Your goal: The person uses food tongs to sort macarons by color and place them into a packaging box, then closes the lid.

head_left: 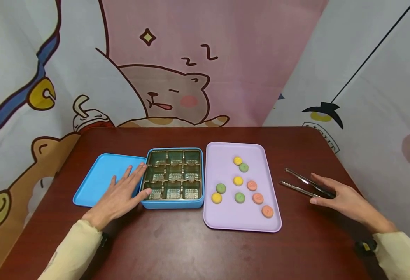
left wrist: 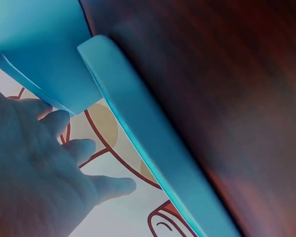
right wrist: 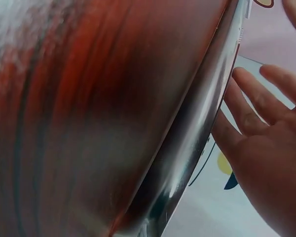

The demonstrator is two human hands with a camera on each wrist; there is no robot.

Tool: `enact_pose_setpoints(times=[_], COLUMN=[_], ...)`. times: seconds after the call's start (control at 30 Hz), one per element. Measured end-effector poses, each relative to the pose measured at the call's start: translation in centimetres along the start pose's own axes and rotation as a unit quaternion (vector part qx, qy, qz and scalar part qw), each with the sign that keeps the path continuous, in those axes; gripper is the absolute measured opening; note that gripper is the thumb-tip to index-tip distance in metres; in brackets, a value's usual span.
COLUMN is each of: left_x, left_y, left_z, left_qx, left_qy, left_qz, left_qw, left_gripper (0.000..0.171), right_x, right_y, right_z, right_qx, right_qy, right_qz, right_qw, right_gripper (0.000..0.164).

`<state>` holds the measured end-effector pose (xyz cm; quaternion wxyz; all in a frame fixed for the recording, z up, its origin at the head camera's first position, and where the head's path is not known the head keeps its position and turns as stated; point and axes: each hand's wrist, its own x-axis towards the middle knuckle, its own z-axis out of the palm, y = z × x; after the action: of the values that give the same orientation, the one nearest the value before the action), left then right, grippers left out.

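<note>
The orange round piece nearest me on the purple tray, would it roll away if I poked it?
Probably not: the orange piece lies on its flat side, so it would likely slide. The purple tray seems to have a raised rim, which might stop it. It looks small beside the tongs, so it's probably light.

The person's two arms were well apart, both in pale yellow sleeves. The left arm (head_left: 73, 251) slanted up from the bottom left, and the right arm (head_left: 401, 252) slanted in from the bottom right. The left hand (head_left: 121, 196) had its back facing up, its fingers spread out and its thumb sticking out toward the middle. The right hand (head_left: 345, 202) pointed inward. Its thumb was away from its fingers, which were only a little bent.
</note>
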<state>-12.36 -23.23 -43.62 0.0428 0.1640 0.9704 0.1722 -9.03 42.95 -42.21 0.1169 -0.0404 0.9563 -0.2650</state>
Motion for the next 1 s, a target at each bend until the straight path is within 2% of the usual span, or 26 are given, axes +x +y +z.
enact_pose_setpoints(times=[0.3,0.47,0.67,0.83,1.0], left_x=[-0.2,0.0,0.4,0.4,0.2], left_y=[-0.2,0.0,0.3,0.3,0.1], left_z=[0.1,0.3,0.5,0.4,0.3], left_qx=[-0.005,0.006,0.011,0.011,0.013], left_qy=[0.000,0.003,0.005,0.003,0.004], left_qz=[-0.002,-0.005,0.007,0.009,0.005], left_qw=[1.0000,1.0000,0.9999,0.9999,0.9999], left_gripper=[0.084,0.084,0.084,0.083,0.083], right_x=[1.0,1.2,1.0,1.0,1.0], right_y=[0.6,1.2,1.8,1.7,1.0], right_z=[0.4,0.5,0.2,0.1,0.3], right_qx=[-0.060,-0.085,-0.111,-0.113,-0.107], right_qy=[0.003,0.029,0.039,0.043,0.084], right_qz=[-0.020,-0.036,-0.019,-0.024,-0.050], right_qw=[0.998,0.995,0.993,0.992,0.989], right_gripper=[0.094,0.087,0.077,0.065,0.057])
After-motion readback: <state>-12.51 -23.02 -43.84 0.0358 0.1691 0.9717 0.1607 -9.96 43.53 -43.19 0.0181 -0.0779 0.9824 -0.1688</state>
